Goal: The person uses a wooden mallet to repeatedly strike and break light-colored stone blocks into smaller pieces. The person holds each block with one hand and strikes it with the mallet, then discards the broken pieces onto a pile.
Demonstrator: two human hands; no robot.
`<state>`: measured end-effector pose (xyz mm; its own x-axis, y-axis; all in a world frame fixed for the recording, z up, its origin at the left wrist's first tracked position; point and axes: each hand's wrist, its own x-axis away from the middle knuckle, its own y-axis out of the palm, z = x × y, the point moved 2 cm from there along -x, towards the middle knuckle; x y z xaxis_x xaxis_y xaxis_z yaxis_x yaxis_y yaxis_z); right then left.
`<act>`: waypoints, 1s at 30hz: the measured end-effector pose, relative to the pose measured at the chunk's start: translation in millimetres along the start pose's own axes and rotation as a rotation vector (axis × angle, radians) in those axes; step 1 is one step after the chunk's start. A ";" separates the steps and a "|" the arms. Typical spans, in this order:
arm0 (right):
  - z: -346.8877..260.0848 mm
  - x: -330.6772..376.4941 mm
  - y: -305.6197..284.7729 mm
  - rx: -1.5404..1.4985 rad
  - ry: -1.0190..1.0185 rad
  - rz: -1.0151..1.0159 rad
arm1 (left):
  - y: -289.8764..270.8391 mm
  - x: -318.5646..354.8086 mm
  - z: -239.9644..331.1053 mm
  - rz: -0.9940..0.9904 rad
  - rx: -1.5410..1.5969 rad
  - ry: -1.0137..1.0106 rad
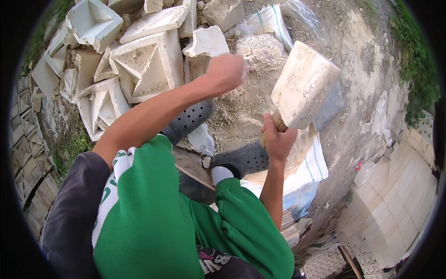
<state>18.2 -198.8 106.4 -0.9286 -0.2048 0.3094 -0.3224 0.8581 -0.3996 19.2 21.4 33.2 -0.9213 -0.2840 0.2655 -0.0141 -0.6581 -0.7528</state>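
My right hand point(277, 138) grips the wooden handle of a heavy mallet point(304, 85), whose big pale block head is raised to the upper right, caked in plaster dust. My left hand point(226, 70) is stretched forward with fingers closed, resting on a mound of crushed white plaster rubble point(253, 60); whether it holds anything cannot be seen. Both of my feet in grey perforated clogs point(241, 160) stand beside the rubble. My green shorts fill the lower middle of the view.
A heap of broken white plaster moulds point(139, 60) lies at the upper left. White woven sacks point(309, 169) lie under the rubble. Stacked patterned tiles point(395, 204) stand at the right and along the left edge. Grass borders the dirt ground.
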 end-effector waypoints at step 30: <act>68.4 1.6 9.7 0.143 0.361 -0.110 | -12.6 -9.8 1.1 0.021 -0.170 0.063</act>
<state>1.0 -223.1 44.0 -0.7708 -0.0913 0.6304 -0.4623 0.7611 -0.4550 28.9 31.7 40.7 -0.9446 -0.2488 0.2142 -0.0550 -0.5232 -0.8504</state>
